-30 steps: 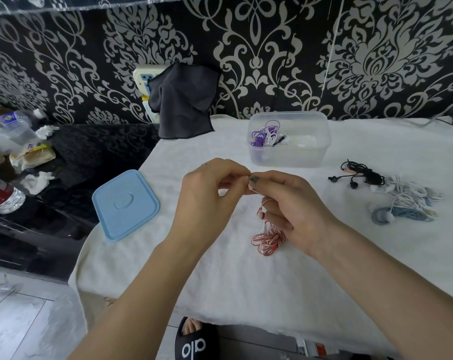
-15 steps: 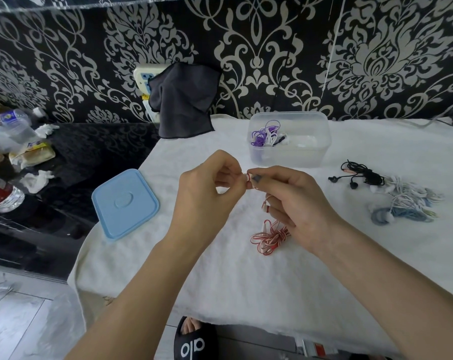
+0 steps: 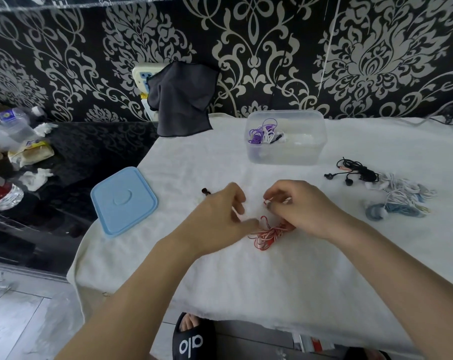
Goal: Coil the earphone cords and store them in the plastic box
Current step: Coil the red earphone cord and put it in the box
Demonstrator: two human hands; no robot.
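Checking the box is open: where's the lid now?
The blue lid lies flat on the white cloth at the table's left edge, left of the left hand and well apart from the box at the back.

right hand point(image 3: 302, 206) pinching red cord point(image 3: 268, 233), plastic box point(image 3: 286, 152)

Both forearms extend forward over the work surface, bare to beyond the wrist. The left hand point(image 3: 220, 216) is held low, back upward, fingers loosely curled and motion-blurred; its grip cannot be determined. The right hand point(image 3: 300, 206) is also back upward, fingers curled, thumb and forefinger pinched together at the tips.
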